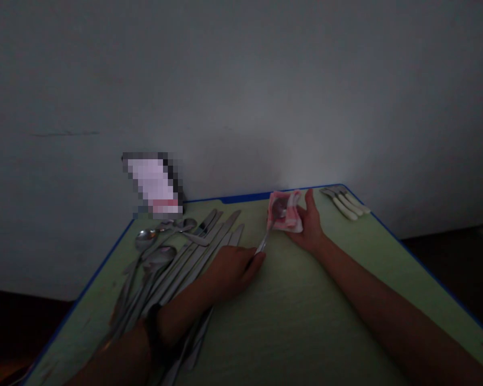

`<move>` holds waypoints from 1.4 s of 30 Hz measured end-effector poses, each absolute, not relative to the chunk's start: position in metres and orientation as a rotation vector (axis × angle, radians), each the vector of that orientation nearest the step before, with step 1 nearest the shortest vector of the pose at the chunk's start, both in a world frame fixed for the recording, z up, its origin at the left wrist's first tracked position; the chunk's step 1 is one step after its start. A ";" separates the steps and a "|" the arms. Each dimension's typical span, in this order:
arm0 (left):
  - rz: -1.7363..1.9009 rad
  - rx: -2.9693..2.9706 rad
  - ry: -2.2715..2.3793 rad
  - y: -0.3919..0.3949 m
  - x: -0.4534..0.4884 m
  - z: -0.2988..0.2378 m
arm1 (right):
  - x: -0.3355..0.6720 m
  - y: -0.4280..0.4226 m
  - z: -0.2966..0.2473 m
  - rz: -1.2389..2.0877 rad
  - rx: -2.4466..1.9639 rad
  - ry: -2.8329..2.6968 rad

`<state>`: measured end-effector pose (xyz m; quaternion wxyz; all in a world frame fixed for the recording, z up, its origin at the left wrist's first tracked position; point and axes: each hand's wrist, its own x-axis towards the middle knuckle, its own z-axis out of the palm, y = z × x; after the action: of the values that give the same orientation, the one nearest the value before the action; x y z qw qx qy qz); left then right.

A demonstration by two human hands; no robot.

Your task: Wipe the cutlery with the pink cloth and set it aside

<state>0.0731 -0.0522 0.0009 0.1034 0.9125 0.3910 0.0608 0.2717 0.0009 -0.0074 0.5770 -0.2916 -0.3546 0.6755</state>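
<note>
My left hand (235, 271) is closed around the handle of a metal spoon (279, 208), which tilts up and to the right. The spoon's bowl rests against a folded pink and white cloth (293, 217). That cloth lies across the palm and fingers of my right hand (310, 225), whose thumb points upward; some of its fingers are hidden under the cloth. Beneath and beside my left forearm lie several table knives (209, 244) in a loose row. Left of them is a pile of spoons (161, 256), their bowls toward the wall.
Several forks with white handles (348, 206) lie at the far right corner of the green table (290, 321), which has a blue edge. A blurred-out phone-like object (155, 182) leans on the grey wall (241, 96) at the far left corner.
</note>
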 end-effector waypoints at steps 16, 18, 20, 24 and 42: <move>0.154 2.718 1.167 -0.052 0.075 0.003 | 0.268 0.001 -0.017 1.588 -0.768 -0.922; 0.139 2.731 1.170 -0.052 0.074 0.002 | 0.268 0.002 -0.017 1.600 -0.779 -0.919; 0.119 2.734 1.169 -0.052 0.074 0.002 | 0.268 0.003 -0.017 1.603 -0.774 -0.912; 0.124 2.726 1.164 -0.053 0.074 0.002 | 0.267 0.003 -0.018 1.596 -0.763 -0.907; 0.168 2.694 1.103 -0.052 0.074 0.002 | 0.264 0.002 -0.011 1.674 -0.783 -0.814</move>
<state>0.0735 -0.0524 0.0020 0.1127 0.9180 0.3759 0.0571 0.2636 0.0020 -0.0108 0.5322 -0.3284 -0.3411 0.7018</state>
